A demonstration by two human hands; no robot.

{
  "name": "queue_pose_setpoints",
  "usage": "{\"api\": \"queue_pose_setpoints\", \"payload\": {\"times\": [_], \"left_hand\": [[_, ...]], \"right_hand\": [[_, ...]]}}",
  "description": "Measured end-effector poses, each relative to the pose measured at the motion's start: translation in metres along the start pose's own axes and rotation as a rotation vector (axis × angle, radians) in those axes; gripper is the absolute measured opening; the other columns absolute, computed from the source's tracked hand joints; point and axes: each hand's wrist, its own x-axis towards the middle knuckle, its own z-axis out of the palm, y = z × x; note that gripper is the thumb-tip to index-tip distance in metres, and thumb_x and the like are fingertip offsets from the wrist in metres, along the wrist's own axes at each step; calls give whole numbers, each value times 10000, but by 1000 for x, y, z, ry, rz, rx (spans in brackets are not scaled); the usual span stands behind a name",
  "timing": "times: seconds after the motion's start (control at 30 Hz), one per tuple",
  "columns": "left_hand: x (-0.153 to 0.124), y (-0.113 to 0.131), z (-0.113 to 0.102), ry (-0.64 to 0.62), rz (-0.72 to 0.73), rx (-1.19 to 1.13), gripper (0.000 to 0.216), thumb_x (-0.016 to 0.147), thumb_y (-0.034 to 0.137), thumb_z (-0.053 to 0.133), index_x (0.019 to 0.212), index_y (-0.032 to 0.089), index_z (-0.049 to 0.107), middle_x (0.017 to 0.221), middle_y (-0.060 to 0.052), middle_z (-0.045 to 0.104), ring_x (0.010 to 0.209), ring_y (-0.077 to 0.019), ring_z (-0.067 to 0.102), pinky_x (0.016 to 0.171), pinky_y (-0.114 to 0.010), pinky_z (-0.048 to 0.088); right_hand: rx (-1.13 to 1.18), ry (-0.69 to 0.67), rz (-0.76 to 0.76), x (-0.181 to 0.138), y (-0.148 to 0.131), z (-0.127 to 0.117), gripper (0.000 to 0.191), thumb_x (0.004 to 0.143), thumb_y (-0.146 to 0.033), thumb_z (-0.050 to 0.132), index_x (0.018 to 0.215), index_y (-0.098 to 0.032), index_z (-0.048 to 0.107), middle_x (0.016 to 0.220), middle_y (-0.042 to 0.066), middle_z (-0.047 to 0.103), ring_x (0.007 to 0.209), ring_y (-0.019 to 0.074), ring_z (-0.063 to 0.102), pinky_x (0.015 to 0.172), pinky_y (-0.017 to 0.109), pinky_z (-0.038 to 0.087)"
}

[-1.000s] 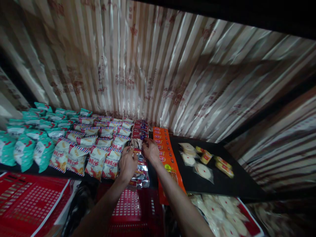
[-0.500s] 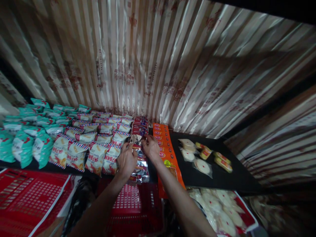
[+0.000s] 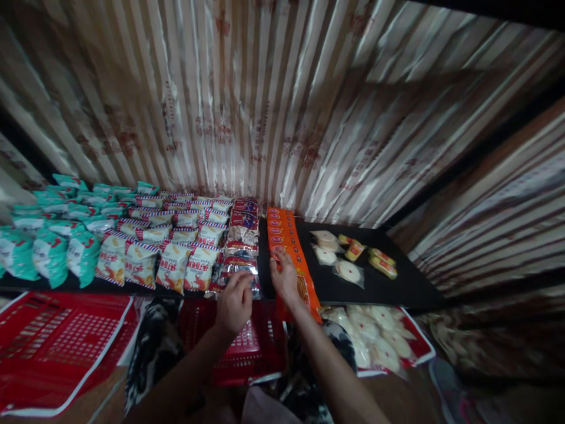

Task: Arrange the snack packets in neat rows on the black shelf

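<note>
A strip of dark red and silver snack packets (image 3: 245, 224) runs front to back on a black shelf. At its front end is my left hand (image 3: 236, 303), fingers loosely bent, with nothing visible in it; whether it touches the packets I cannot tell. To the right lies a long orange strip of packets (image 3: 277, 227), its front end hanging over the shelf edge. My right hand (image 3: 285, 277) is over the left side of this strip, fingers slightly apart and their tips at its surface. My right forearm covers part of its front end.
White shrimp-snack bags (image 3: 172, 265) and teal bags (image 3: 49, 256) stand in rows on the left. Round white packaged cakes (image 3: 349, 272) and yellow packs (image 3: 383, 264) lie right on the black shelf (image 3: 408, 288). Red baskets (image 3: 66, 330) sit below; a striped curtain (image 3: 220, 88) hangs behind.
My right hand has left the dark red packets and moved right to the orange strip. My left hand has drawn back toward the front end of the red packets. The view has shifted slightly.
</note>
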Motion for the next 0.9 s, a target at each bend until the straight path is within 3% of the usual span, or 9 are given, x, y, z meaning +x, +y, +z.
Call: {"api": "queue_pose_setpoints", "payload": {"times": [0.13,0.37,0.53,0.73,0.9], "left_hand": [[-31,11,16,-232,101,-60,340,817,111,361,991,195,641,1022,-62,653,962,-154,614,882,-278,494],[-42,30,42,-389,81,-81,339,813,113,363,980,203,644,1031,-57,640,952,-152,615,878,-270,498],[-42,32,56,-413,82,-60,341,803,94,363,989,175,637,1051,-77,628,952,-164,616,874,-280,505],[-30,38,74,-347,104,56,368,789,83,361,984,189,654,1156,-90,604,1052,-189,574,953,-348,465],[-8,52,99,-364,65,145,370,808,171,412,1117,137,614,1341,-123,481,1289,-257,368,1056,-410,352]], "right_hand": [[-206,-24,79,-22,38,-18,386,840,-287,391,1123,-135,606,1235,129,543,1169,230,460,1010,370,340],[-394,-67,227,-23,89,-43,455,815,-351,479,1209,-130,537,1235,166,522,1162,287,453,975,407,336],[-337,-111,175,-19,102,-41,456,828,-366,468,1210,-123,525,1209,144,554,1135,259,485,979,367,346],[-239,-77,126,-3,105,-39,479,859,-425,402,1191,-108,535,1234,157,544,1169,250,472,992,380,352],[-61,-99,107,35,110,-37,552,901,-451,262,1229,-84,512,1290,165,516,1245,228,421,1053,379,301]]}}
